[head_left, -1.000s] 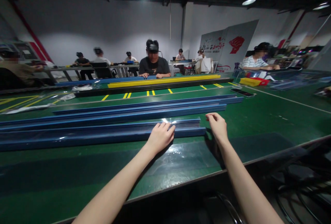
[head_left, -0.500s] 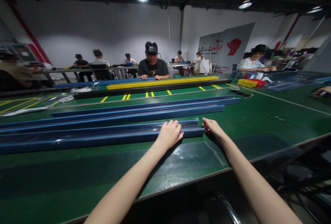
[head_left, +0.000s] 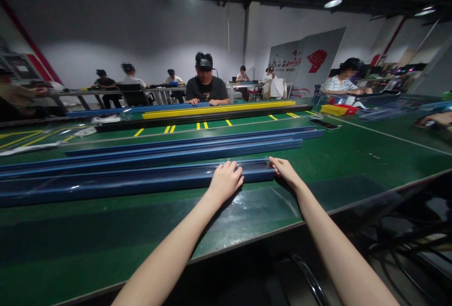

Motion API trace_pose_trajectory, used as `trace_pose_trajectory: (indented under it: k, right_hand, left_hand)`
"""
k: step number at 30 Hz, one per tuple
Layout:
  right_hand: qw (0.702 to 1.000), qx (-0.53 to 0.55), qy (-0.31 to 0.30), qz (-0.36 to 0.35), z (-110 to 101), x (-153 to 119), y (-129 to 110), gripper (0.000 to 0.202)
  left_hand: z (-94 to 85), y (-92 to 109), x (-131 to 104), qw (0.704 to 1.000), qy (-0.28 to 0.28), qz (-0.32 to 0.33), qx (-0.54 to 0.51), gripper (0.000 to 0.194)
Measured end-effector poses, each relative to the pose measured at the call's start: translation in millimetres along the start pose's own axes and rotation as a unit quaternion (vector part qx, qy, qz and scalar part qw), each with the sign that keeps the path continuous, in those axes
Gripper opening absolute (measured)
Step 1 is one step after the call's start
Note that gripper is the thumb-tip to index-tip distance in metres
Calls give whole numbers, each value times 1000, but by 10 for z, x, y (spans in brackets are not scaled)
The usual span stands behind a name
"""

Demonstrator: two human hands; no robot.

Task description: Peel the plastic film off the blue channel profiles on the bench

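Observation:
A long blue channel strip (head_left: 123, 180) lies on the green table, running off at the left and shiny along its trough. My left hand (head_left: 226, 181) is closed over it near its right end, fingers curled across the trough. At that right end is my right hand (head_left: 285, 170), its thumb and fingers pinched together at the strip's tip. What sits between those fingertips is too small to make out. In front of the strip, a clear plastic sheet (head_left: 247, 207) lies flat along the table's near edge.
More blue channel strips (head_left: 212, 148) lie just behind. Farther back are a yellow strip (head_left: 219, 110), a black strip (head_left: 197, 121), a phone (head_left: 324, 124) and a yellow-and-red tray (head_left: 338, 109). A person (head_left: 206, 87) sits opposite. The green table's front edge (head_left: 243, 245) runs nearby.
My right hand has moved slightly left, onto the tip of the blue channel strip. The left hand stays on the strip. The whole view has shifted a little.

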State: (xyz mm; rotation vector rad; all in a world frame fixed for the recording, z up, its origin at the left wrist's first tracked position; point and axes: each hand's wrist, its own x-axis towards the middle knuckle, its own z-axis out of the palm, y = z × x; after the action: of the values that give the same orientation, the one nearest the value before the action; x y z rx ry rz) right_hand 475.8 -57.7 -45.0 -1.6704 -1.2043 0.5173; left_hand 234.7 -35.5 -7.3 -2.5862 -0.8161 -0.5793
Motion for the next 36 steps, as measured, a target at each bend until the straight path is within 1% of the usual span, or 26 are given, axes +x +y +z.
trace_pose_trajectory:
  k: [3, 7, 11, 18, 36]
  right_hand:
    - [1000, 9, -28, -3, -2, -44, -72, 44]
    - [998, 55, -37, 0, -7, -59, -111, 41]
    - [997, 71, -32, 12, -12, -67, -119, 41]
    - [996, 77, -31, 22, -11, -68, -122, 39]
    - [996, 82, -11, 21, -10, -63, -145, 36]
  left_hand:
    - [-16, 3, -15, 1000, 0, -11, 0, 19]
    - [-31, 7, -20, 1000, -7, -16, 0, 20]
    - [-38, 4, -27, 1000, -8, -21, 1, 20]
    - [-30, 4, -36, 998, -18, -54, 8, 22]
    - [-26, 43, -26, 999, -22, -48, 10, 21]
